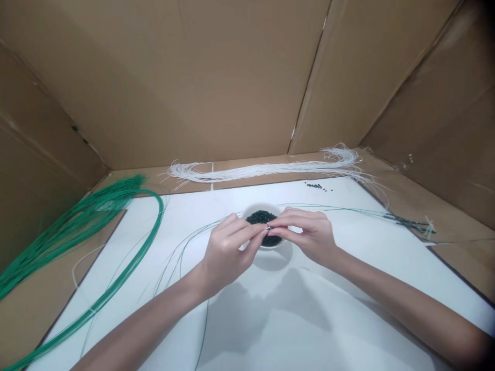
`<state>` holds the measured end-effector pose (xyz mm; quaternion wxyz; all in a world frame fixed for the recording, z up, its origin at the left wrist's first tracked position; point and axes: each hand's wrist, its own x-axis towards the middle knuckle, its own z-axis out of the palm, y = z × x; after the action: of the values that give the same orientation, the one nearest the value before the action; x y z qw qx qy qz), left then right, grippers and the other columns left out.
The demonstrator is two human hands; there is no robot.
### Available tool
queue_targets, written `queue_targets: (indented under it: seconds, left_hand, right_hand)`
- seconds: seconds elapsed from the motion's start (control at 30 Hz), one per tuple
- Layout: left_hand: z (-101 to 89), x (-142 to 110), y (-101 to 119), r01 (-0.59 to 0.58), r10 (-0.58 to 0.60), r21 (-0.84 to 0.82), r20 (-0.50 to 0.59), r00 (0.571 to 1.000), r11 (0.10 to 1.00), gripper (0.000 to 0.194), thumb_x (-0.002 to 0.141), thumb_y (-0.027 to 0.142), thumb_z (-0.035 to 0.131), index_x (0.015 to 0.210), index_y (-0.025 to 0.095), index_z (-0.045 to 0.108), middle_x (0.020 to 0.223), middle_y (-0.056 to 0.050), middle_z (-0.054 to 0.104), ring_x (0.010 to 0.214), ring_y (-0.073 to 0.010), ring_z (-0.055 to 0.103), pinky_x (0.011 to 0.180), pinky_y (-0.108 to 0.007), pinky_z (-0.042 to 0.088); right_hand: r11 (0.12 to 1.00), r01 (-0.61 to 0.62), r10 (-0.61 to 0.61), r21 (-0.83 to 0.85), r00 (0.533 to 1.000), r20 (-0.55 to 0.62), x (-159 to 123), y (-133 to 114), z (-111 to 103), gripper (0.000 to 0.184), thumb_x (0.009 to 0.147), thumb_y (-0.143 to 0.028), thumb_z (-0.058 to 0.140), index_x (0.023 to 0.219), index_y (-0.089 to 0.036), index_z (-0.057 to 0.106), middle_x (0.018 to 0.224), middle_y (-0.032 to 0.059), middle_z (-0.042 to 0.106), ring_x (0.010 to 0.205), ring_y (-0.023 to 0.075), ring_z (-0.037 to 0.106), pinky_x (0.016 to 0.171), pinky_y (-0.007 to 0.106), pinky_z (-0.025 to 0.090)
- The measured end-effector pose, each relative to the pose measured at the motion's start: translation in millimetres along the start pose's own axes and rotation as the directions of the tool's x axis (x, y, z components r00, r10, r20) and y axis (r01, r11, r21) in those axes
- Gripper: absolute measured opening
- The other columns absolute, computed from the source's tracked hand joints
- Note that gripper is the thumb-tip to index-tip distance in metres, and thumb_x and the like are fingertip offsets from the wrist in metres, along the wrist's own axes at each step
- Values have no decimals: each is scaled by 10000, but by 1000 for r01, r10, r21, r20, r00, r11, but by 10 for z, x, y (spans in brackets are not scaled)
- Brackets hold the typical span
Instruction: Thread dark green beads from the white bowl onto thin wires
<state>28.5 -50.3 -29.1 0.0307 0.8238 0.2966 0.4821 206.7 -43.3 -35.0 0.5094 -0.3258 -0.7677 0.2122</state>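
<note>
A small white bowl (253, 208) of dark green beads (260, 216) stands in the middle of a white sheet (348, 288). My left hand (226, 252) and my right hand (309, 232) meet just above the bowl, fingertips pinched together. Between the fingertips sits something tiny and dark, too small to name. Thin green threads (340, 208) run out from the hands to the right and down to the left across the sheet.
A thick bundle of green cords (83, 216) loops along the left side. A bundle of white cords (270, 169) lies at the back. Some loose beads (317, 186) lie behind the bowl, and beaded thread ends (410, 222) at the right. Cardboard walls (216, 77) enclose the area.
</note>
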Motion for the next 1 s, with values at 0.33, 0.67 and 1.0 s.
queue_targets:
  seconds: [0.33, 0.67, 1.0]
  left_hand:
    - [-7, -15, 4, -11, 12, -18, 45, 999, 1000, 138, 740, 74, 558, 838, 140, 629, 684, -30, 657, 570, -98, 493, 558, -244, 398]
    - [-13, 6, 19, -43, 45, -25, 45, 998, 999, 172, 740, 58, 550, 874, 141, 619, 690, -28, 666, 567, -98, 490, 545, -245, 391]
    - [-13, -4, 9, -71, 73, -58, 33, 997, 996, 225, 724, 27, 560, 917, 127, 618, 687, -25, 660, 567, -91, 469, 544, -242, 381]
  right_hand:
    - [1000, -2, 3, 20, 999, -33, -12, -20, 1, 94, 712, -140, 645, 743, -215, 693, 643, 23, 663, 558, 132, 566, 527, 273, 463]
    - [998, -7, 10, 57, 999, -45, -28, -25, -10, 125, 701, -121, 651, 761, -220, 697, 652, 21, 662, 566, 138, 572, 538, 282, 470]
    - [995, 7, -2, 100, 999, -49, -30, -37, -10, 168, 690, -79, 651, 782, -214, 693, 645, 12, 653, 563, 130, 569, 535, 283, 470]
